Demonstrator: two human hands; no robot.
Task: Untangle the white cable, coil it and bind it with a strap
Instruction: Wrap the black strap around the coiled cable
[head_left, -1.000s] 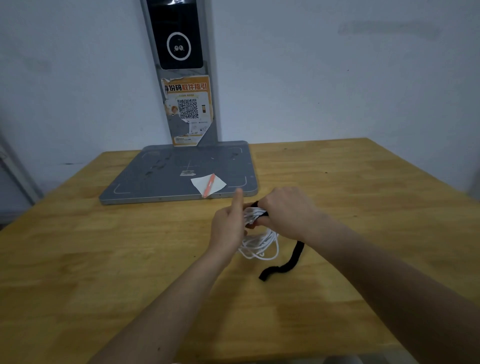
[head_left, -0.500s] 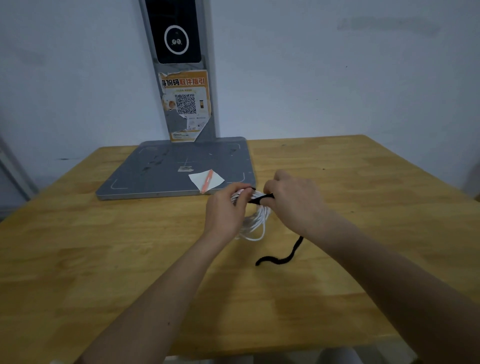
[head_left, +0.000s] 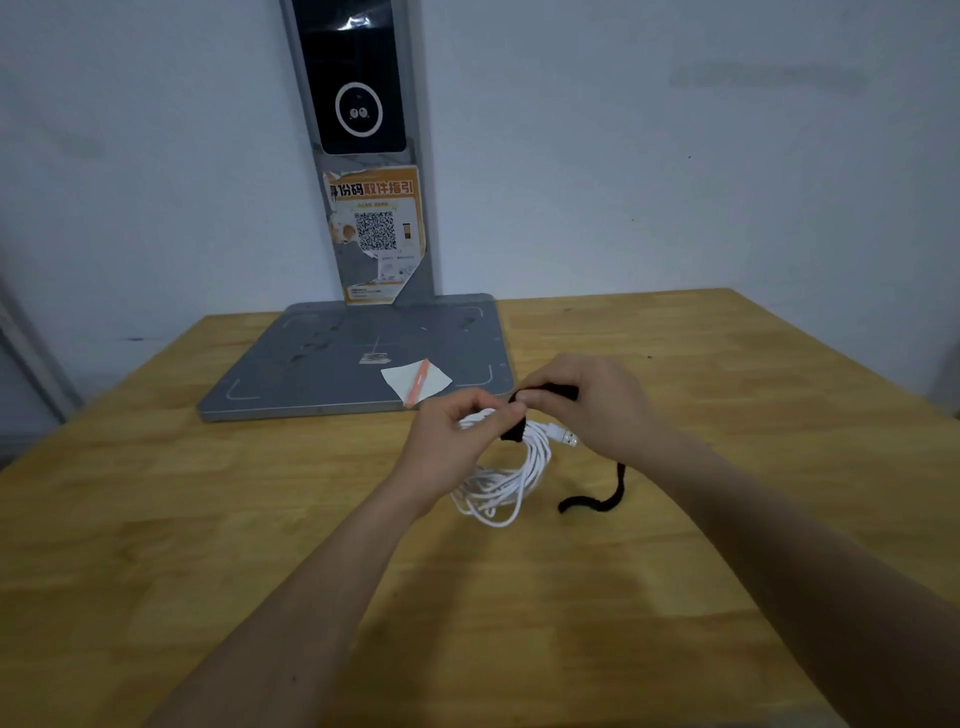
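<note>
Near the table's middle my left hand (head_left: 457, 441) pinches the coiled white cable (head_left: 511, 480), my right hand (head_left: 587, 400) clamps the black strap (head_left: 597, 496) crossing it, tail trailing right.

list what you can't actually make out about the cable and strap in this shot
- How many turns the black strap makes round the white cable: head view, hidden under the fingers of the left hand and right hand.
- The cable's second plug: only the USB plug shows.
- Whether the strap's tail is fastened anywhere: the right wrist covers its upper part.
- The small print on the orange sticker: too small.
</note>
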